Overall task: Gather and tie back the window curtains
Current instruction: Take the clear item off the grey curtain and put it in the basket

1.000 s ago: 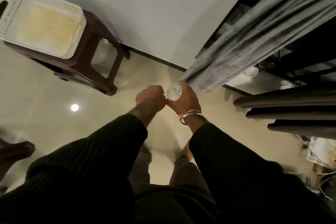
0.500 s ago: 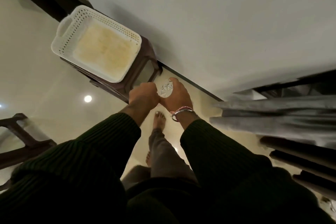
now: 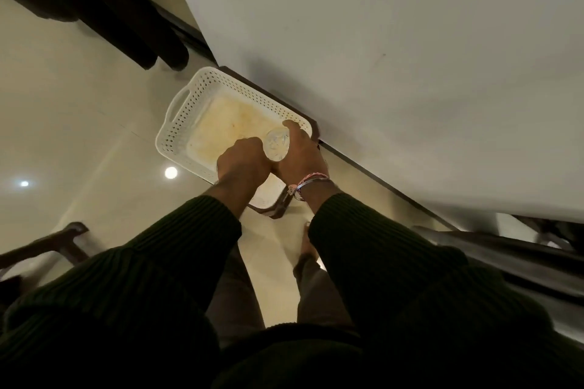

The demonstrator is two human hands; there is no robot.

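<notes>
**One head-worn view, looking steeply down**

A single wide-angle camera sits at the person's head, facing down along both dark sleeves to the hands, close beneath it. The floor [image 3: 79,123] and wall [image 3: 410,57] bend around the edges. No second view overlaps.

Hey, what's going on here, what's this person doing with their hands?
A person in a dark ribbed sweater stands over a white perforated basket on a brown stool. Their right hand grips a clear faceted glass piece; the left hand is fisted against it. The grey curtain hangs off to the right, untouched.
</notes>
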